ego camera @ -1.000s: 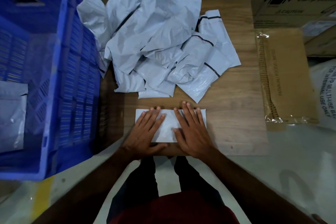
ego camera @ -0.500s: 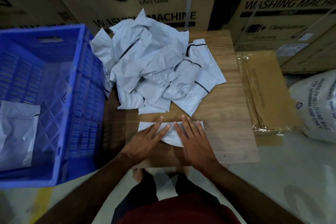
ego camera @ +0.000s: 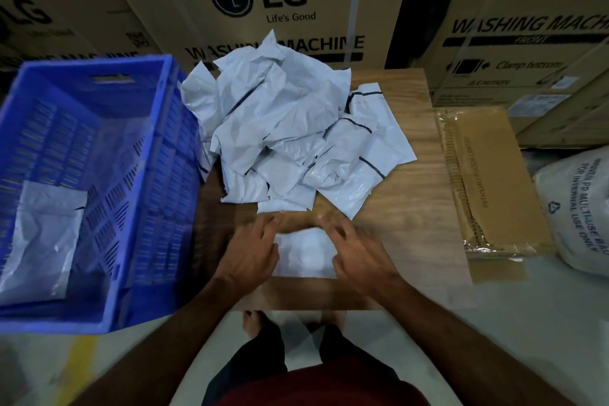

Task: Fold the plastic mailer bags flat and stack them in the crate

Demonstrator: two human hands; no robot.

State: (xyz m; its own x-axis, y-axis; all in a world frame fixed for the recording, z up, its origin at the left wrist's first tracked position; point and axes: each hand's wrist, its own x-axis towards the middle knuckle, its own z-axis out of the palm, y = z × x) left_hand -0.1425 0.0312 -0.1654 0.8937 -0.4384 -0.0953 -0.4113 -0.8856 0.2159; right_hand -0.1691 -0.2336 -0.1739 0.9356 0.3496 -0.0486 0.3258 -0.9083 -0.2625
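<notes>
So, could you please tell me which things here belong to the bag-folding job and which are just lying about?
Part of the job:
- folded mailer between left hand and right hand
- pile of crumpled mailers
- blue crate, with flat bags inside

Lying about:
- washing machine boxes
- wrapped cardboard
- white woven sack

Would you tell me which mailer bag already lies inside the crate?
The flat mailer bag on the blue crate floor; the others sit on the wooden board.

Dim light, wide-angle bending at edges, hands motion-blurred.
</notes>
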